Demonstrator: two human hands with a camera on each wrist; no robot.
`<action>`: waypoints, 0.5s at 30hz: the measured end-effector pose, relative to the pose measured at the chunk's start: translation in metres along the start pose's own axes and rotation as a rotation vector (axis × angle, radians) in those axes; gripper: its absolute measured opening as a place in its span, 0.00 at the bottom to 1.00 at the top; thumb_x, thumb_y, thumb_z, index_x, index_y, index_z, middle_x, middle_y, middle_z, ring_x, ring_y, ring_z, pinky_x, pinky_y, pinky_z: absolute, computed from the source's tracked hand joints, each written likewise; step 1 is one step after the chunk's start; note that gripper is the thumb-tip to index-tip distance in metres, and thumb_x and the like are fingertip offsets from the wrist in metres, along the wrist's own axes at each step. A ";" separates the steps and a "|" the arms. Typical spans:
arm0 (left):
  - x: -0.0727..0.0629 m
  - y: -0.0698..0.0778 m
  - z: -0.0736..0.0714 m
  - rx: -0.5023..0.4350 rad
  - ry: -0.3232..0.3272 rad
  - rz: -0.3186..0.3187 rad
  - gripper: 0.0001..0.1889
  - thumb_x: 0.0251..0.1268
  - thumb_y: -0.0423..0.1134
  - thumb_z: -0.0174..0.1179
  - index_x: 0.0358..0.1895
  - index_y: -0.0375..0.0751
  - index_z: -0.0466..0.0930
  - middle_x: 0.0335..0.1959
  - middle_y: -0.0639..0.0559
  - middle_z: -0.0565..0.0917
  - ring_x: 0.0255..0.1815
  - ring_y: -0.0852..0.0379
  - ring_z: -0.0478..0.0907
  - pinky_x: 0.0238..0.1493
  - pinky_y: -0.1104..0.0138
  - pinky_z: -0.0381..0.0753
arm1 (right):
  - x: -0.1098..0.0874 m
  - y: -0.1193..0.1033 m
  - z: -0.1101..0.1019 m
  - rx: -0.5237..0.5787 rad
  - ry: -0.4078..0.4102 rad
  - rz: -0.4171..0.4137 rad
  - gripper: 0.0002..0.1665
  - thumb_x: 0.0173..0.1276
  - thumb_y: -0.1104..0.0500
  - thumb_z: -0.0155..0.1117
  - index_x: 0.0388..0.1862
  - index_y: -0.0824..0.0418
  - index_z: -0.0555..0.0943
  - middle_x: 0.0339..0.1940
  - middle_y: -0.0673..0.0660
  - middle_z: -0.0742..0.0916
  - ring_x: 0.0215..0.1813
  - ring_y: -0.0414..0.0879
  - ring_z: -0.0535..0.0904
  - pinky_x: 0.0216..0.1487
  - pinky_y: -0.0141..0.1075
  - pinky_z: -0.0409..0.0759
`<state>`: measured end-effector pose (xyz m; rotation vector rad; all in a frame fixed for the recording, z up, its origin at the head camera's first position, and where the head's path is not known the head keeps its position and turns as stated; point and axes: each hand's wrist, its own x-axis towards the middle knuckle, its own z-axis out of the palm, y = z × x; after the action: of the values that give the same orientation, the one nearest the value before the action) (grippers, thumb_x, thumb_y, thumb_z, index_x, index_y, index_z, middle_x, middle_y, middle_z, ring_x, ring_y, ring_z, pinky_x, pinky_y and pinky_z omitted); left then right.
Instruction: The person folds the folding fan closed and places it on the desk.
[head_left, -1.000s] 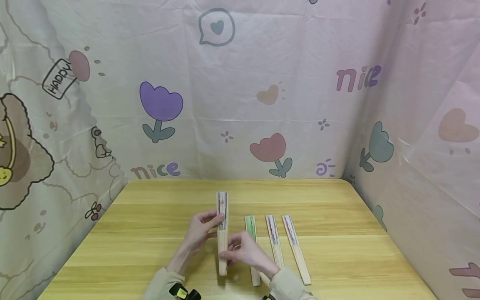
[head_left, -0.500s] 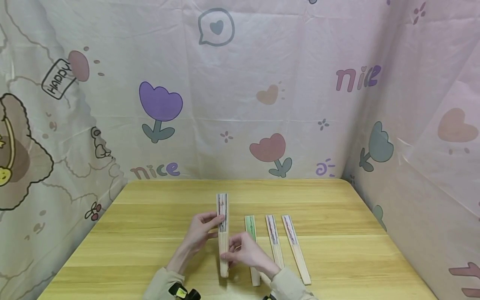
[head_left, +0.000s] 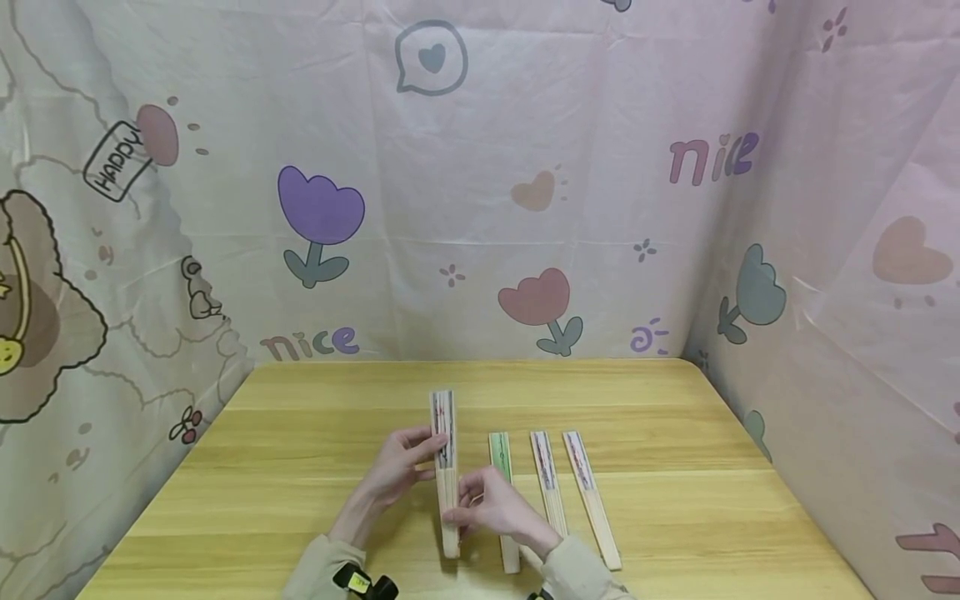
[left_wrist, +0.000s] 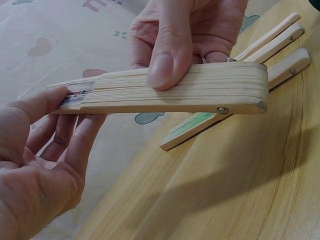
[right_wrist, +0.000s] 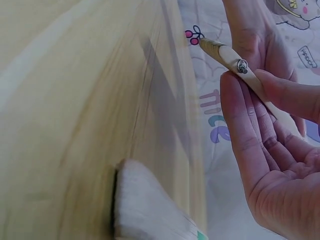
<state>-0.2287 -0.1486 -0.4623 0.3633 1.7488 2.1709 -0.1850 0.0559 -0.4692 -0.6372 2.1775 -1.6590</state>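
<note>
A folded folding fan (head_left: pixel 447 517), with pale wooden ribs and a printed upper part, is held above the table by both hands. My left hand (head_left: pixel 397 468) pinches its printed end, thumb on the front and fingers behind. Lower down, my right hand (head_left: pixel 495 504) grips the bare ribs between thumb and fingers. In the left wrist view the right thumb (left_wrist: pixel 167 60) lies flat across the ribs (left_wrist: pixel 215 90), near the metal pivot (left_wrist: pixel 222 110). The right wrist view shows the fan's edge and its pivot ring (right_wrist: pixel 242 66).
Right of the held fan, a green folded fan (head_left: pixel 500 454) lies on the wooden table (head_left: pixel 330 417), partly behind the right hand. Two more folded fans with reddish prints, one nearer (head_left: pixel 544 462) and one farther right (head_left: pixel 592 500), lie beside it. A patterned cloth (head_left: pixel 450 167) hangs behind the table.
The held fan has come down slightly toward the table's near edge and tilted a little. Both hands keep their grip, and the other fans lie where they were.
</note>
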 end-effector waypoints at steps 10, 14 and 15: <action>0.000 0.001 -0.001 -0.012 -0.055 -0.010 0.10 0.77 0.37 0.54 0.41 0.52 0.85 0.37 0.60 0.83 0.39 0.62 0.81 0.45 0.67 0.89 | 0.000 0.001 0.000 0.011 -0.008 0.010 0.15 0.59 0.66 0.74 0.25 0.76 0.78 0.22 0.51 0.84 0.23 0.38 0.80 0.24 0.24 0.80; 0.000 0.000 -0.001 -0.001 -0.033 -0.005 0.10 0.78 0.39 0.52 0.40 0.52 0.85 0.35 0.60 0.83 0.38 0.62 0.81 0.43 0.68 0.89 | 0.000 0.002 0.001 0.021 -0.012 0.024 0.15 0.59 0.67 0.74 0.25 0.76 0.77 0.21 0.48 0.83 0.23 0.39 0.81 0.24 0.27 0.83; 0.000 0.000 0.000 0.003 -0.016 0.002 0.10 0.78 0.39 0.52 0.40 0.53 0.84 0.36 0.60 0.83 0.38 0.62 0.81 0.44 0.67 0.89 | 0.000 0.002 0.001 0.023 -0.011 0.024 0.15 0.58 0.67 0.75 0.25 0.76 0.77 0.21 0.47 0.83 0.23 0.40 0.81 0.24 0.27 0.84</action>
<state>-0.2291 -0.1488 -0.4623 0.3828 1.7445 2.1605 -0.1843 0.0557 -0.4711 -0.6099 2.1473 -1.6616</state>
